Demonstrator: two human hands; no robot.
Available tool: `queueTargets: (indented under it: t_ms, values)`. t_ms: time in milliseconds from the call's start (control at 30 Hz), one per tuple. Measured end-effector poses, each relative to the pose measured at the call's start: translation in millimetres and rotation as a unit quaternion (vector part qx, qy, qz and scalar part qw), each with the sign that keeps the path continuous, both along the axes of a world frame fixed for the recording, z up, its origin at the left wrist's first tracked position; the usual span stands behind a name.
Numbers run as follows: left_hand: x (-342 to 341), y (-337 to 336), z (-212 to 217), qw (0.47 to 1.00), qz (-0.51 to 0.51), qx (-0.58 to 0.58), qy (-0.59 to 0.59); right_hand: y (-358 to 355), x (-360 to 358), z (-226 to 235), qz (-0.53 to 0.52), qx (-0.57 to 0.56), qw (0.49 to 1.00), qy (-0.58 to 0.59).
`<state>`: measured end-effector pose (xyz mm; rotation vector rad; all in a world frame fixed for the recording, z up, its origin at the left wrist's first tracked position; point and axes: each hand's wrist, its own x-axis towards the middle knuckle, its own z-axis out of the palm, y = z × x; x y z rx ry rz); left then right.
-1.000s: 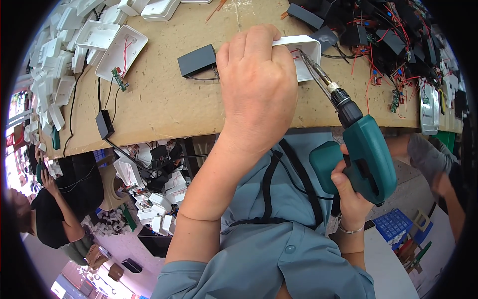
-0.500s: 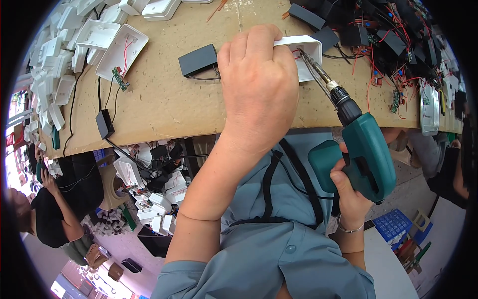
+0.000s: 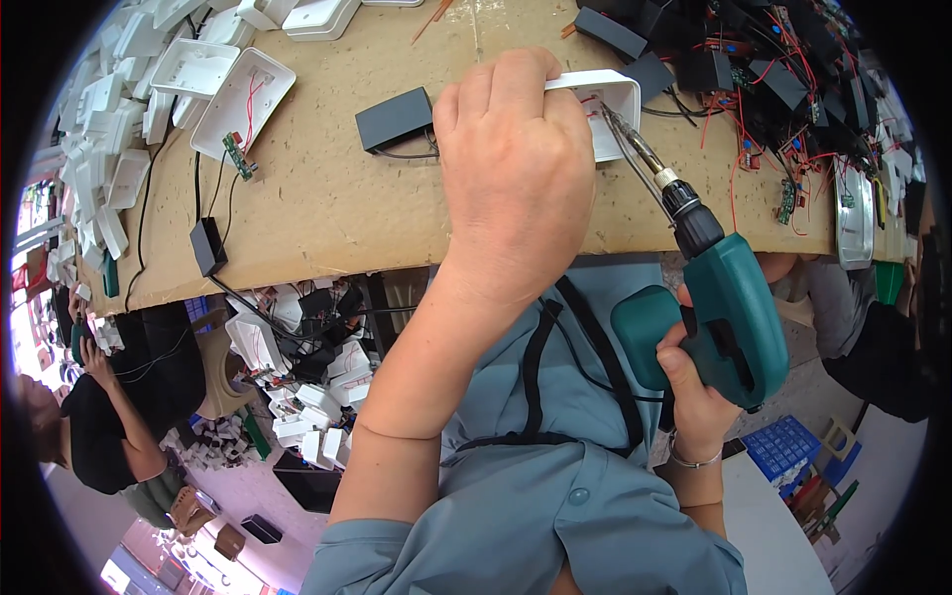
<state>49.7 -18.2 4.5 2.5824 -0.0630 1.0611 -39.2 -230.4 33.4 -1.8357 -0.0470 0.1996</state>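
Observation:
My left hand [image 3: 518,164] is closed around a white plastic housing [image 3: 623,97], tilted so that its hollow side faces right. Short red wires show inside it; the rest is hidden behind my fingers. My right hand [image 3: 699,397] grips the handle of a green soldering gun [image 3: 736,307]. Its metal tip and thin feed tube point up and left into the housing's opening. Whether the tip touches anything there is too small to tell. Left of my left hand lies a black box [image 3: 394,120] with a dark cable.
White housings [image 3: 119,119] are heaped at the table's left, one open housing [image 3: 245,104] with a green circuit board beside it. Black boxes, red wires and boards [image 3: 764,79] pile up at the right. Parts fill a space below the table edge. Other people sit at both sides.
The soldering gun's tip has drawn back slightly to the right and down inside the housing's opening. My left hand and the housing stay put. A person at the right has shifted.

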Motion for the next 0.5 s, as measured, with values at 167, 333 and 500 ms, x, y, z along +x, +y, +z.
queueTargets:
  t_ms: [167,333,500]
  values:
    - [-0.2,0.1,-1.3,1.000,0.000,-0.002,-0.002,0.4,-0.3,-0.2,-0.001,-0.008,1.000,-0.014]
    - [0.2,-0.4,-1.0,1.000,-0.001,-0.008,0.000,-5.4,-5.9,-1.1,-0.010,0.018,1.000,-0.020]
    - [1.8,-1.6,0.2,1.000,-0.001,-0.012,0.001,-13.0,-6.2,-1.7,-0.013,0.039,0.994,-0.102]
